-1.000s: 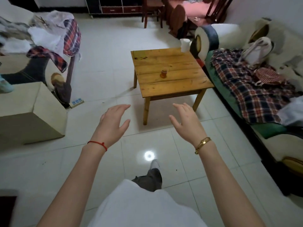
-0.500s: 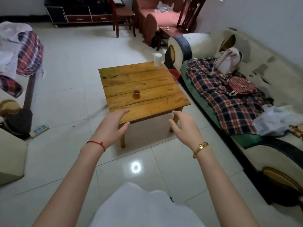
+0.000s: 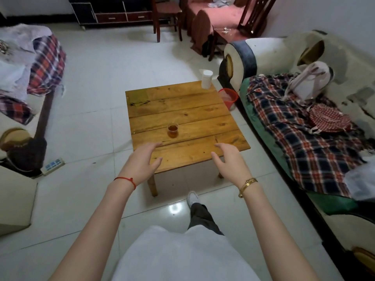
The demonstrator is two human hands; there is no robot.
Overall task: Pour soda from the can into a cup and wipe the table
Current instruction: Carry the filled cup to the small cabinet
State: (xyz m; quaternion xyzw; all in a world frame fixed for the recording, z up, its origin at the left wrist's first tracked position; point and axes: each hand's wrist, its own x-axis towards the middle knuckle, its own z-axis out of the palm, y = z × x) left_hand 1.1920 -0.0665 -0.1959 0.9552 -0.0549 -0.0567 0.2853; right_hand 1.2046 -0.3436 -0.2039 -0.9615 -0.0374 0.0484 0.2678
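A low wooden table (image 3: 203, 155) stands on the tiled floor ahead of me. A small clear cup (image 3: 172, 130) with brown liquid sits near its middle. At the far right corner stands a white container (image 3: 206, 79). A greenish cloth (image 3: 138, 98) lies at the far left corner. My left hand (image 3: 140, 163) and my right hand (image 3: 229, 161) hover in front of the table's near edge, fingers relaxed, holding nothing. No can is visible.
A sofa with a plaid blanket (image 3: 300, 126) and bags runs along the right. A red mesh basket (image 3: 228, 97) stands between sofa and table. Another couch with plaid cloth (image 3: 44, 65) is at left, a power strip (image 3: 53, 164) on the floor, chairs at the back.
I have walked closer to the table; it now sits larger and nearer the centre of view. Both hands stay raised and empty, now over the table's near edge.
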